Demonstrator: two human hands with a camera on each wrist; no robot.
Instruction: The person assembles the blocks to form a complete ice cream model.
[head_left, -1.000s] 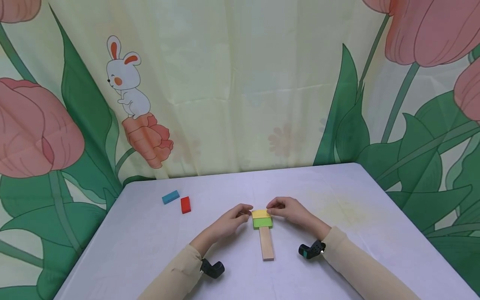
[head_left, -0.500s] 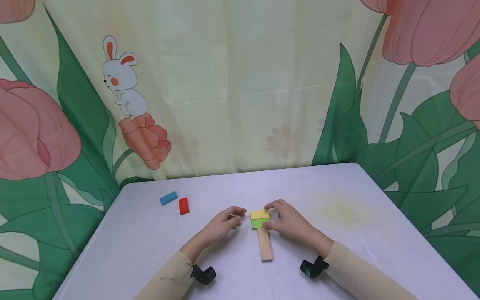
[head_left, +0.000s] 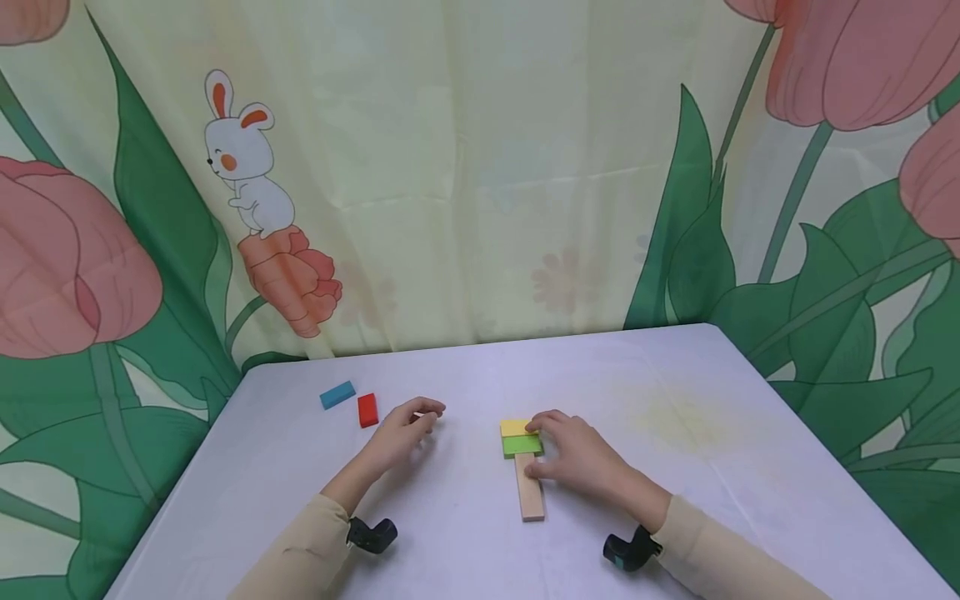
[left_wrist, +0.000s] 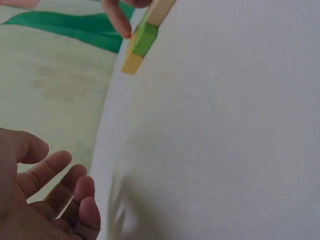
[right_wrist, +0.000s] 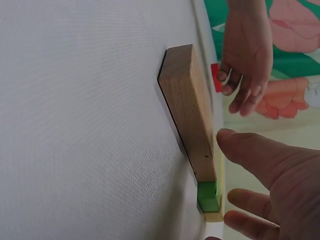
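On the table lie a yellow block [head_left: 513, 427], a green block [head_left: 519, 446] and a plain wooden block [head_left: 531, 500], end to end in a T shape. My right hand [head_left: 579, 454] is over their right side, fingertips at the yellow block and thumb by the wooden one. The right wrist view shows thumb and fingers [right_wrist: 250, 200] spread apart, not gripping; whether they touch the blocks is hard to tell. My left hand [head_left: 396, 440] hovers left of the blocks, its fingers [left_wrist: 52, 175] loosely bent around nothing. Closest to it is a red block [head_left: 367, 410].
A blue block [head_left: 337, 395] lies beside the red one at the table's back left. Behind the white-covered table [head_left: 457, 542] hangs a printed curtain [head_left: 480, 208] with tulips and a rabbit. Both wrists wear black cameras.
My left hand has drawn away from the yellow block, leftward toward the red block. My right thumb has slid nearer, from the yellow block past the green to the wooden one.
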